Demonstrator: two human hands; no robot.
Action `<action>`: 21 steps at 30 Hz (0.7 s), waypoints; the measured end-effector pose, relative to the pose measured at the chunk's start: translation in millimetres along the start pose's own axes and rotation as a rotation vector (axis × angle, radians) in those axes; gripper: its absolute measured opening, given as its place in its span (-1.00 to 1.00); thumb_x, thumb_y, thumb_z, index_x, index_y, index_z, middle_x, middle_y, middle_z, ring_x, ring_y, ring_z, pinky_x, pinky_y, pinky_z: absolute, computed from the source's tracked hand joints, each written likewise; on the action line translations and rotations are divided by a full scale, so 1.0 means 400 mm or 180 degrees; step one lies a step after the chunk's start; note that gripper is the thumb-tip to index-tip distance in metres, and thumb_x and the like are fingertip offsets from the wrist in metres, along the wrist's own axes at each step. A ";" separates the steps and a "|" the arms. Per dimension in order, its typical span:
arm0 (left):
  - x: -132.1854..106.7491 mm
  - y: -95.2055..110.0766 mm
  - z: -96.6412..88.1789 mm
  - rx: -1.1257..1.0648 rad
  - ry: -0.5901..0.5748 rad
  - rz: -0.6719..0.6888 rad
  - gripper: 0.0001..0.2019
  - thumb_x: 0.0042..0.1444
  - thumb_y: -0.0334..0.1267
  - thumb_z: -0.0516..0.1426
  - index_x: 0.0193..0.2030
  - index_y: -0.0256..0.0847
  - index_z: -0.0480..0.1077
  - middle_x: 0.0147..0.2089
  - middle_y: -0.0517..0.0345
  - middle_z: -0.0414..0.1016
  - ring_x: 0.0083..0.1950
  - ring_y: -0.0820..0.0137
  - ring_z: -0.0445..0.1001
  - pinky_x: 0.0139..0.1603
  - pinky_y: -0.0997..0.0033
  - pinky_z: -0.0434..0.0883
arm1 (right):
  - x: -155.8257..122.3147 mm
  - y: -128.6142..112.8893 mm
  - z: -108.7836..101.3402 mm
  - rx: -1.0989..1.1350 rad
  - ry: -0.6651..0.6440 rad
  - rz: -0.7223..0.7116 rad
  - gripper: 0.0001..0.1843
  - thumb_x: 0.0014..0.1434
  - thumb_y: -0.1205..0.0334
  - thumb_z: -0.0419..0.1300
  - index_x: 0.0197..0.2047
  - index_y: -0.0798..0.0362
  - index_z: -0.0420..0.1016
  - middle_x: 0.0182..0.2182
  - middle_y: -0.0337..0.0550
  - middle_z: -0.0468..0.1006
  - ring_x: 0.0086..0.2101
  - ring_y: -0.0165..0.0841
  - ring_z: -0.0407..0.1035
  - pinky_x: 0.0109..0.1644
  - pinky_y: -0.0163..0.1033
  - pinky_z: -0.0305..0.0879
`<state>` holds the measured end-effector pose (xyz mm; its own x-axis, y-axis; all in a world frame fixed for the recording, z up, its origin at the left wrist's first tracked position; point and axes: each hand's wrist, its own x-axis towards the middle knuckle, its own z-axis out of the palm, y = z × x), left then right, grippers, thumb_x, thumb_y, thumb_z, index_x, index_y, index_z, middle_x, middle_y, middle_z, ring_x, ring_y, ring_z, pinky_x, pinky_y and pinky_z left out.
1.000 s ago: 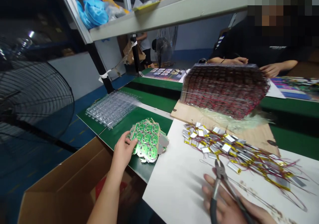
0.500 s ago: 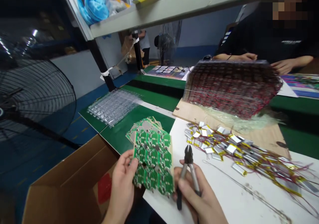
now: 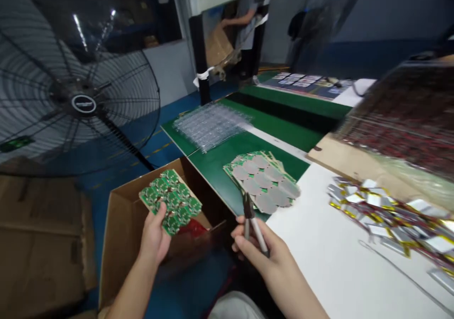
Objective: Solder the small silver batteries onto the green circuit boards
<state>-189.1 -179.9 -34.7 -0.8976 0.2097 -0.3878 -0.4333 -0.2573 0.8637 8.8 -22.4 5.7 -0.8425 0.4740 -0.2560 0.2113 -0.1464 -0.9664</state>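
Note:
My left hand (image 3: 154, 231) grips a green circuit board panel (image 3: 172, 200) by its near edge, thumb on top, and holds it over the open cardboard box (image 3: 118, 210). In my right hand (image 3: 260, 248) are diagonal cutters (image 3: 253, 219), jaws pointing up and away from me. Just beyond the cutters, a stack of more circuit board panels (image 3: 264, 179) lies on the green tabletop, the top one showing grey rounded pads. Something red (image 3: 194, 228) lies inside the box, partly hidden by the panel.
A large black fan (image 3: 85, 103) stands at the left. Clear plastic trays (image 3: 213, 122) rest on the green table (image 3: 283, 141). Silver battery cells with wires (image 3: 386, 210) are heaped at the right, near a wrapped stack of trays (image 3: 397, 120). A person (image 3: 244, 21) handles a carton in the background.
My left hand has carried the panel left, away from the cutters and over the box. The right hand still holds the cutters. My view has swung left, so the co-worker across the table is gone.

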 end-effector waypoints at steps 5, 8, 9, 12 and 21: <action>0.091 -0.051 -0.233 0.0223 0.0480 -0.0695 -0.87 0.14 -0.44 0.29 -0.16 -0.41 0.52 -0.32 -0.02 0.65 -0.34 0.28 0.66 -0.27 0.28 0.62 | -0.005 0.078 0.119 -0.1347 -0.0842 -0.0178 -0.66 0.27 0.30 0.17 0.10 -0.09 0.39 0.06 -0.12 0.52 0.01 -0.23 0.47 0.11 -0.14 0.37; 0.084 -0.083 -0.309 0.0175 0.0646 -0.0845 -0.86 0.29 -0.32 0.21 -0.08 -0.34 0.49 -0.21 0.08 0.61 -0.30 0.39 0.61 -0.28 0.33 0.60 | 0.064 0.153 0.223 -0.2106 -0.0963 -0.0227 -0.51 0.25 0.41 0.21 0.23 -0.03 0.35 0.32 0.00 0.27 0.14 -0.15 0.38 0.23 0.01 0.32; 0.082 -0.087 -0.323 0.0122 0.0713 -0.0813 -0.84 0.32 -0.28 0.19 -0.05 -0.32 0.48 -0.16 0.09 0.59 -0.28 0.40 0.59 -0.27 0.34 0.59 | 0.095 0.179 0.252 -0.2342 -0.0961 -0.0151 -0.53 0.29 0.26 0.25 0.24 0.02 0.34 0.27 0.01 0.33 0.11 -0.14 0.40 0.18 0.12 0.36; 0.080 -0.088 -0.349 -0.0041 0.0945 -0.0671 -0.79 0.33 -0.24 0.18 0.02 -0.29 0.45 -0.07 0.06 0.55 -0.21 0.39 0.57 -0.25 0.33 0.58 | 0.168 0.245 0.295 -0.2808 -0.0988 0.0033 -0.58 0.32 0.08 0.25 0.18 0.05 0.40 0.12 -0.04 0.48 0.02 -0.19 0.46 0.06 0.06 0.45; -0.004 -0.100 -0.331 -0.0270 0.1090 -0.0869 -0.87 0.29 -0.39 0.18 -0.05 -0.34 0.48 -0.32 0.09 0.62 -0.43 0.41 0.59 -0.43 0.44 0.55 | 0.026 0.321 0.181 -0.2504 -0.0863 0.0084 -0.63 0.33 0.10 0.24 0.14 0.03 0.43 0.08 -0.07 0.51 -0.01 -0.22 0.48 0.05 0.00 0.45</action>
<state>-181.2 -294.7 -111.4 -0.7184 -0.0402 -0.6944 -0.6504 -0.3153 0.6911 -8.7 -98.9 -119.4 -0.9013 0.2386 -0.3616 0.4326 0.5427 -0.7199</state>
